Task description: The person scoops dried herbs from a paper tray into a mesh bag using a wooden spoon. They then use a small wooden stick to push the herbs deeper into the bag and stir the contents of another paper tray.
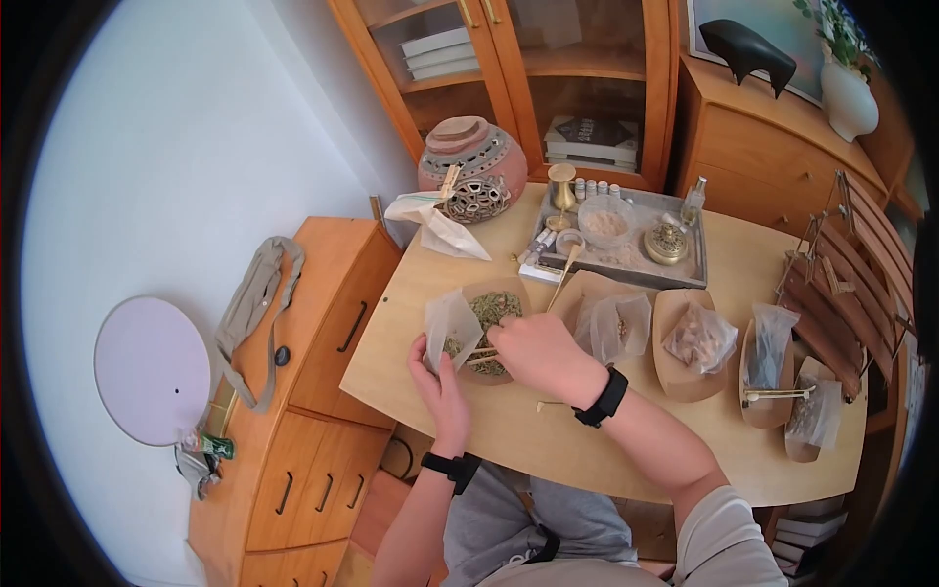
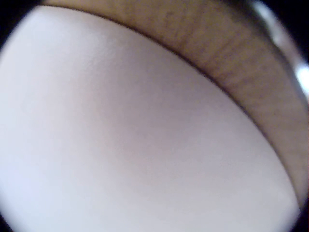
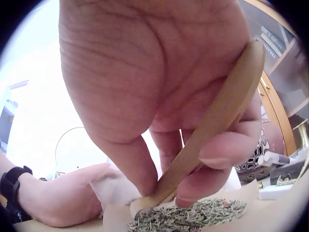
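Note:
My left hand [image 1: 445, 396] holds a small translucent bag [image 1: 451, 328] upright by its near side, with some dried herb showing low inside it. The right hand [image 1: 543, 352] grips light wooden tongs [image 3: 207, 128], their tips pointing left toward the bag. Green, chopped dried herb [image 3: 212, 215] fills a brown paper tray [image 1: 477, 291] beneath the right hand and beside the bag. In the right wrist view the thumb and fingers close round the tongs, whose lower end is right at the herb. The left wrist view shows mostly blurred skin and a strip of wood.
More paper trays with bagged material [image 1: 700, 338] stand to the right on the table [image 1: 626, 445]. Behind are a grey tray [image 1: 693, 256] holding a glass bowl [image 1: 606, 221] and brass pieces, a pierced clay pot [image 1: 489, 161] and a white bag [image 1: 445, 231]. Wooden drawers [image 1: 313, 479] stand left.

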Demonstrator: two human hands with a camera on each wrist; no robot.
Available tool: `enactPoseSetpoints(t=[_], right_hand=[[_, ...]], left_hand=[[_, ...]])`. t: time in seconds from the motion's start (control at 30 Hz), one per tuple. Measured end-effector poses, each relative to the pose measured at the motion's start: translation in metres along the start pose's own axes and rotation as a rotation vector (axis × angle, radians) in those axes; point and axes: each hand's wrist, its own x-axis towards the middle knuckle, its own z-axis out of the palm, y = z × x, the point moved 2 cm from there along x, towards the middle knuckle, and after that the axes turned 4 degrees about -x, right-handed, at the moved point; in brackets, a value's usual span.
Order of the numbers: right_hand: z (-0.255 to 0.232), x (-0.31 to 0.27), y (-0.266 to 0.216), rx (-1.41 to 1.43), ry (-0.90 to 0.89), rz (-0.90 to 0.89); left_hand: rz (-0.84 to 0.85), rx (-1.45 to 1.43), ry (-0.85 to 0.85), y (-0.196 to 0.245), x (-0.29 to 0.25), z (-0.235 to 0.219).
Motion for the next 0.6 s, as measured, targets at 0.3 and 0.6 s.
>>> enactPoseSetpoints(t=[0.3,0.6], right_hand=[[-0.016,0.000,0.016,-0.069,0.015,0.117],[-0.006,-0.002,0.017,-0.083,0.008,0.204]], left_hand=[[-0.004,-0.016,-0.009,-0.001,0.001,0.000],[0.008,0.000,-0.012,-0.001,0.001,0.000]])
